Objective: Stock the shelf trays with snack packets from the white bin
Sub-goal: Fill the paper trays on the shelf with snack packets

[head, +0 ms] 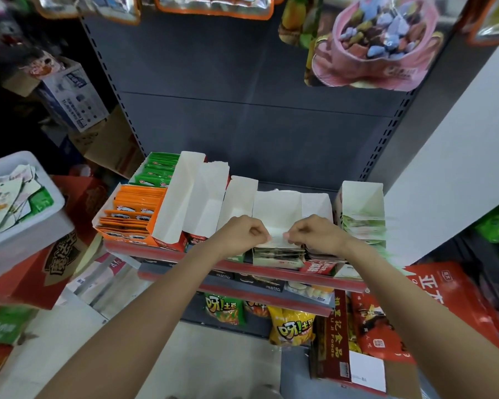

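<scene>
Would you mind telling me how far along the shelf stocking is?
Done: the orange tray and green tray look full. In hand: both hands, left and right, pinch pale packets over the middle tray. Left: packets remain in the white bin.

Down low, a yellow chip bag (293, 326) sits beside a green chip bag (224, 309); a pink candy packet (372, 44) hangs top right, cardboard boxes (70, 96) stacked left.

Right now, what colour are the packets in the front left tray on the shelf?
Orange, seen in the head view: the front left tray's packets are orange, just ahead of the green packets.
</scene>
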A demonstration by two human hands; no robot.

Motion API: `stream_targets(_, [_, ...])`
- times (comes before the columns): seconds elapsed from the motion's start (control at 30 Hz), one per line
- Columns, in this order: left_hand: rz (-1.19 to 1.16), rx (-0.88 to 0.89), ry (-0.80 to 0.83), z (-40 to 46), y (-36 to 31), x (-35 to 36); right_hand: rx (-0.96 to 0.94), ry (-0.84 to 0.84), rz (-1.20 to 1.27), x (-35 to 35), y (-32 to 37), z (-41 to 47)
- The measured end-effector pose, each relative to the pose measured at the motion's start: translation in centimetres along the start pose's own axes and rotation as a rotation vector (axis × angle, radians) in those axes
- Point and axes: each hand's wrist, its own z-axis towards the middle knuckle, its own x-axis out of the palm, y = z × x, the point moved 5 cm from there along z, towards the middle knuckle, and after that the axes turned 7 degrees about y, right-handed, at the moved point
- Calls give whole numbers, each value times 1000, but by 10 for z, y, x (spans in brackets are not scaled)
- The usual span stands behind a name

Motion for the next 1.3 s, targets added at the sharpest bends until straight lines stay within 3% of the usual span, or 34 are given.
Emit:
stream_targets(0.37, [136,87,-591,-58,9,-88,-305,-348,-212,13,112,22])
stream_targets(0.57, [286,29,-908,-135,67,-170,-461,-369,-375,66,233,61])
stream_targets(0.67, [373,-23,-986,-180,116,-214,-514,-336,-440,109,303,89])
stream_targets(0.93, [267,-267,-924,-274,290,-314,-543,-139,-451,235,451,181])
stream_targets(1.1, [243,-446,-654,-299,386,-342,-432,-9,-405,295,492,226])
stream_targets(1.3, [140,-418,-473,-301,427,-352,-267,165,-480,324,505,258])
